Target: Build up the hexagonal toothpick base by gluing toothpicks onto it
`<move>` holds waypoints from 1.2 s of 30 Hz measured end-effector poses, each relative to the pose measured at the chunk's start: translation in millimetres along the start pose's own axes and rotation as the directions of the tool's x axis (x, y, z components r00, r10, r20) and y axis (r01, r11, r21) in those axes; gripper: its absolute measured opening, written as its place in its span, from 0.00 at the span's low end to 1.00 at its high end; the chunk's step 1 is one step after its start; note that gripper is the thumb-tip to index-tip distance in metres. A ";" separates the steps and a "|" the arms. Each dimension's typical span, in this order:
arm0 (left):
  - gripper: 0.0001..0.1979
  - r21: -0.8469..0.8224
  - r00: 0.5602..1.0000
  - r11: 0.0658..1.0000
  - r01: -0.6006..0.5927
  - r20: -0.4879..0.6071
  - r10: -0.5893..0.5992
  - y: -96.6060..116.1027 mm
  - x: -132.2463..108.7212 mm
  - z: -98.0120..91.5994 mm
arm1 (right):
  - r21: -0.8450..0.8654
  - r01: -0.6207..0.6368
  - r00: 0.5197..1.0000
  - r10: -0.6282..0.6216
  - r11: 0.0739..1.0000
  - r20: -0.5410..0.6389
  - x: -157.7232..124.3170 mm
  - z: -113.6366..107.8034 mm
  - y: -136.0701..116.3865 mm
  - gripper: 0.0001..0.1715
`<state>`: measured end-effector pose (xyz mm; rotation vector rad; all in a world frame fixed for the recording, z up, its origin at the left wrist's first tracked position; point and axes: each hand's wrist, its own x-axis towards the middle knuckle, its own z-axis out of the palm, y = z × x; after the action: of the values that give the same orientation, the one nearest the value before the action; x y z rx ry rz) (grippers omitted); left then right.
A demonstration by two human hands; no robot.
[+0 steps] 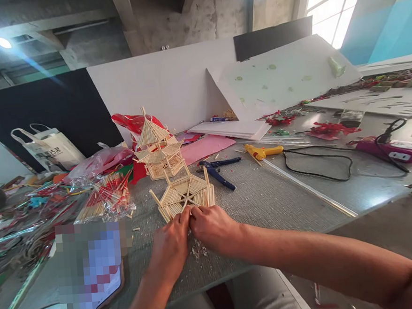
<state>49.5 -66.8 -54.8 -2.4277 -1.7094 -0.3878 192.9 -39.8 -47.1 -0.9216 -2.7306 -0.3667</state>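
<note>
Both hands meet at the near edge of a six-sided stick platform, which has short posts standing at its corners. My left hand is closed, its fingers pinched at that edge. Beside it, touching, my right hand is also closed, with the fingers curled. What either hand pinches is too small and hidden to name. Just behind the platform stands a tiered stick pavilion with a pointed roof. Blue-handled pliers lie to the right of the platform.
A yellow glue gun with a black cord lies at right, near a purple power strip. Bagged red-tipped sticks and a phone are at left. White boards stand behind.
</note>
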 end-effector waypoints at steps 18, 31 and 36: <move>0.15 -0.004 0.995 0.996 0.087 0.045 -0.087 2.9 1.5 -1.8 | 0.623 -0.288 0.956 0.255 0.727 0.144 -18.7 -24.7 72.1 0.15; 0.16 -0.037 0.997 0.996 0.078 0.007 -0.078 0.3 0.1 4.8 | 0.608 -0.218 0.974 0.214 0.763 0.080 -13.4 -10.5 68.2 0.09; 0.16 -0.049 0.994 0.993 0.107 -0.009 -0.107 -1.7 0.2 7.0 | 0.597 -0.190 0.980 0.182 0.779 0.074 -12.8 -10.2 66.8 0.07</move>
<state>48.9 -64.2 -61.6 -2.3678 -1.8514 -0.4612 245.5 1.3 -30.7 -0.9760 -2.4635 0.5298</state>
